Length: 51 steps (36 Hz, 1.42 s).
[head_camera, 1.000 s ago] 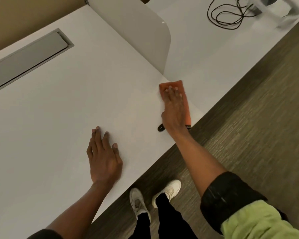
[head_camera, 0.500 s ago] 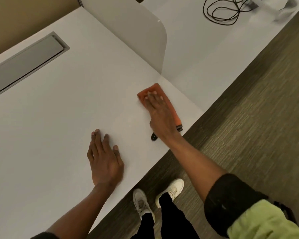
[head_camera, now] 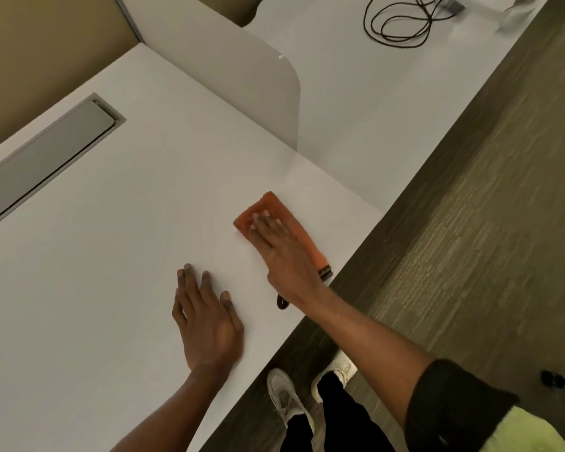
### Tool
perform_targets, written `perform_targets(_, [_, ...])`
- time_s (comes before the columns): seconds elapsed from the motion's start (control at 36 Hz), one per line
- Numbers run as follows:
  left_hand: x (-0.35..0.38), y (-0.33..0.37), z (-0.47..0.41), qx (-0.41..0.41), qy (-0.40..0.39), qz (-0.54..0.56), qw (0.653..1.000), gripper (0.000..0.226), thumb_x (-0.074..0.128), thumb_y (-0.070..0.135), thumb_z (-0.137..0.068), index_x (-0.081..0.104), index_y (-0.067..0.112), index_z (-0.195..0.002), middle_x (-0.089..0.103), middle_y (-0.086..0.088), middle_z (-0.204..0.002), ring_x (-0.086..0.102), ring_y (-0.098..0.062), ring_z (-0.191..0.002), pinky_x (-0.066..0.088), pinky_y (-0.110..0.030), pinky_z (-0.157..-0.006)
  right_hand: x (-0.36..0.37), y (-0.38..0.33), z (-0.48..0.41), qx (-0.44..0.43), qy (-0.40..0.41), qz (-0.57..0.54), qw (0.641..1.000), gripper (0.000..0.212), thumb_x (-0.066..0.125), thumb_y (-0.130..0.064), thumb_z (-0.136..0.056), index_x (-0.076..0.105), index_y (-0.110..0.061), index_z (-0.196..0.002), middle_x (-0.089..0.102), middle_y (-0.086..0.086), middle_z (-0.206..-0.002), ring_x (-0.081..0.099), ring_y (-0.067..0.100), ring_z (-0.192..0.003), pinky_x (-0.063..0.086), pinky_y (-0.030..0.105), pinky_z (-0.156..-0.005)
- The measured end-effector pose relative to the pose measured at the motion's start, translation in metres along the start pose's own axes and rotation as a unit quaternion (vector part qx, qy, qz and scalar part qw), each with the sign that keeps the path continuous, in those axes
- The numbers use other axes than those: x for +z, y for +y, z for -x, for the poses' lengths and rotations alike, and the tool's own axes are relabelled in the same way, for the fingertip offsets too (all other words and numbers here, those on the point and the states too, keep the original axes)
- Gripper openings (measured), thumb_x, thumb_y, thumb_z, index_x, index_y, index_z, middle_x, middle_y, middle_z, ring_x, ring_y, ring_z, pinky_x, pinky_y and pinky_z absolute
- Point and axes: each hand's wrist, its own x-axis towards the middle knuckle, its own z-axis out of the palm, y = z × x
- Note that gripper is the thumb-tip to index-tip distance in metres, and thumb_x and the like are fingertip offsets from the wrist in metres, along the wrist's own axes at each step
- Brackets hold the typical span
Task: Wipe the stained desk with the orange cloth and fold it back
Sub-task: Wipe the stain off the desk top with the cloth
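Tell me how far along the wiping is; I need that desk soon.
Done: I can't see any stain on the desk, though glare may hide some. In hand: the right hand presses the orange cloth flat, mid-wipe; the left hand braces beside it. Left: finishing, then folding the cloth.

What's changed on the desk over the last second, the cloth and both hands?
The right hand, pressed flat on the folded orange cloth, slid it leftward across the white desk, away from the grey divider panel and toward the left hand. Nothing was picked up or released. The left hand stayed flat on the desk.
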Motion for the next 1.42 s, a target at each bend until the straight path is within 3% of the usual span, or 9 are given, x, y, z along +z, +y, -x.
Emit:
perform_targets(0.11, [-0.003,-0.001,0.0,0.01,-0.002,-0.011,1.0,0.062,0.025,0.042,-0.112,0.034,0.008,-0.163,0.011,-0.012,-0.183,0.005,-0.03,-0.171,0.012,-0.052,-0.137,-0.017,0.035,-0.041,0.015,0.003,0.034,0.999,0.076,0.041,0.019,-0.093,0.028,-0.009,-0.163,0.022,0.013,-0.173,0.011,0.028,-0.163,0.007,0.039,-0.133])
perform_targets(0.39, [-0.006,0.006,0.0,0.004,0.009,-0.006,1.0,0.063,0.027,0.037,-0.109,0.038,0.002,-0.16,0.017,-0.018,-0.181,0.01,-0.032,-0.171,0.018,-0.055,-0.133,-0.041,0.054,0.033,0.296,0.142,0.045,0.944,0.087,0.063,0.021,-0.083,0.032,-0.004,-0.16,0.027,0.016,-0.17,0.015,0.031,-0.162,0.021,0.049,-0.131])
perform_targets(0.56, [-0.005,0.007,0.0,0.002,0.016,0.0,1.0,0.061,0.029,0.036,-0.108,0.039,0.002,-0.158,0.018,-0.017,-0.18,0.012,-0.033,-0.17,0.02,-0.057,-0.132,-0.019,0.002,0.086,0.211,0.079,0.018,0.974,0.094,0.072,0.02,-0.073,0.037,-0.001,-0.158,0.031,0.02,-0.168,0.023,0.036,-0.159,0.03,0.053,-0.128])
perform_targets(0.83, [-0.003,0.004,0.0,0.007,0.021,-0.001,1.0,0.059,0.031,0.034,-0.109,0.04,0.002,-0.158,0.02,-0.018,-0.179,0.014,-0.034,-0.169,0.02,-0.056,-0.131,-0.064,0.098,0.022,0.31,0.164,0.019,0.936,0.07,0.054,0.022,-0.091,0.041,0.0,-0.156,0.035,0.015,-0.167,0.023,0.028,-0.16,0.009,0.031,-0.133])
perform_targets(0.94, [-0.002,0.004,0.0,0.007,0.019,-0.003,1.0,0.061,0.03,0.035,-0.109,0.04,0.001,-0.159,0.019,-0.018,-0.18,0.013,-0.034,-0.17,0.02,-0.056,-0.132,-0.039,0.055,0.051,0.215,0.138,0.039,0.966,0.076,0.054,0.023,-0.085,0.042,-0.001,-0.156,0.036,0.016,-0.166,0.027,0.033,-0.159,0.025,0.049,-0.13])
perform_targets(1.08, [-0.003,0.005,-0.001,0.002,0.012,-0.009,1.0,0.061,0.028,0.036,-0.11,0.039,0.003,-0.16,0.018,-0.017,-0.18,0.012,-0.033,-0.17,0.019,-0.055,-0.133,0.005,-0.005,0.1,0.06,0.052,0.025,0.996,0.075,0.042,0.015,-0.087,0.036,-0.002,-0.159,0.029,0.017,-0.17,0.018,0.03,-0.162,0.024,0.048,-0.131])
perform_targets(1.19, [-0.005,0.005,-0.001,0.001,0.012,-0.012,1.0,0.062,0.027,0.037,-0.11,0.038,0.003,-0.161,0.017,-0.017,-0.181,0.012,-0.033,-0.17,0.019,-0.055,-0.134,-0.009,0.022,0.081,0.005,0.022,0.012,1.0,0.08,0.053,0.023,-0.083,0.043,-0.006,-0.157,0.039,0.015,-0.166,0.028,0.03,-0.159,0.032,0.051,-0.127])
perform_targets(1.31, [-0.004,0.005,0.0,0.007,0.014,-0.013,1.0,0.061,0.028,0.036,-0.11,0.039,0.002,-0.16,0.018,-0.017,-0.181,0.011,-0.033,-0.17,0.021,-0.055,-0.133,-0.035,0.068,0.026,0.026,0.05,0.027,0.998,0.079,0.057,0.03,-0.079,0.051,-0.003,-0.15,0.048,0.02,-0.159,0.038,0.039,-0.153,0.033,0.057,-0.125])
perform_targets(1.42, [-0.005,0.005,0.0,0.01,0.013,-0.015,1.0,0.062,0.027,0.036,-0.111,0.039,0.002,-0.161,0.017,-0.017,-0.181,0.01,-0.032,-0.171,0.019,-0.054,-0.134,-0.051,0.098,-0.034,0.105,0.058,0.028,0.992,0.079,0.056,0.026,-0.083,0.041,-0.001,-0.155,0.038,0.018,-0.165,0.028,0.034,-0.158,0.018,0.046,-0.133])
